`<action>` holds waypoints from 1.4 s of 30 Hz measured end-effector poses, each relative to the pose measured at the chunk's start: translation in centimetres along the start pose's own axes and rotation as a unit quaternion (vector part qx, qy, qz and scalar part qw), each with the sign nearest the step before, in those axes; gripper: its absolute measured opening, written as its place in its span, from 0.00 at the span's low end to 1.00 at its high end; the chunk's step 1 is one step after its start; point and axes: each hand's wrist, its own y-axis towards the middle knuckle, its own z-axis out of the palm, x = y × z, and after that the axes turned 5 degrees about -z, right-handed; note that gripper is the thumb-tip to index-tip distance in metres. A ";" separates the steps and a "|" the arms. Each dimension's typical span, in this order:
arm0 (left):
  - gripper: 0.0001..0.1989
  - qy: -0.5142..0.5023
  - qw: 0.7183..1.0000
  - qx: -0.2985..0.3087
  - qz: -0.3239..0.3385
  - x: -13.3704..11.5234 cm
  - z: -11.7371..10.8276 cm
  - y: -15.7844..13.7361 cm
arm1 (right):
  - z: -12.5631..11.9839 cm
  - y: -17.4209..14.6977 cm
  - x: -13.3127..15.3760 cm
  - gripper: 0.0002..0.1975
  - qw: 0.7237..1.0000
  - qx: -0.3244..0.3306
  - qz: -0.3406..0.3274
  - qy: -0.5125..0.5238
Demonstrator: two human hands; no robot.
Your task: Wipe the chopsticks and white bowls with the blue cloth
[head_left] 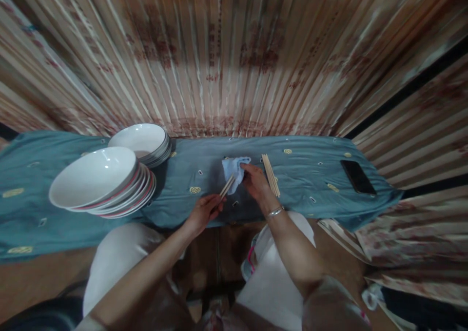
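My left hand [207, 210] is closed around the near ends of a few chopsticks [227, 186], which point up and to the right. Their far ends meet a light blue cloth [237, 170]. Pinched in the fingers of my right hand [256, 181] is the right side of that cloth; its lower part hangs beside the chopsticks. Just right of my right hand, a bundle of pale chopsticks [270, 175] lies on the table. How many chopsticks are in my left hand I cannot tell.
Stacked large white bowls [98, 180] lean on the left, with a second stack of bowls [141, 141] behind. A black phone [357, 177] lies at the right end of the blue-green tablecloth [310, 175]. Pleated curtains [234, 77] hang right behind the table.
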 end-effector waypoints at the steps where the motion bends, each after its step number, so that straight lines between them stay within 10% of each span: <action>1: 0.20 0.000 1.000 0.002 -0.003 0.0 0.0 0.0 | -0.2 0.2 0.2 0.07 1.000 -0.014 -0.006 0.014; 25: 0.16 -0.045 0.998 -0.020 0.038 -1.1 -1.0 0.6 | 3.2 -3.4 -3.8 0.10 0.992 0.092 0.079 -0.030; 42: 0.20 0.012 0.999 0.035 -0.004 -0.3 -0.5 0.1 | 1.2 -1.2 -0.9 0.08 0.999 0.014 0.033 -0.001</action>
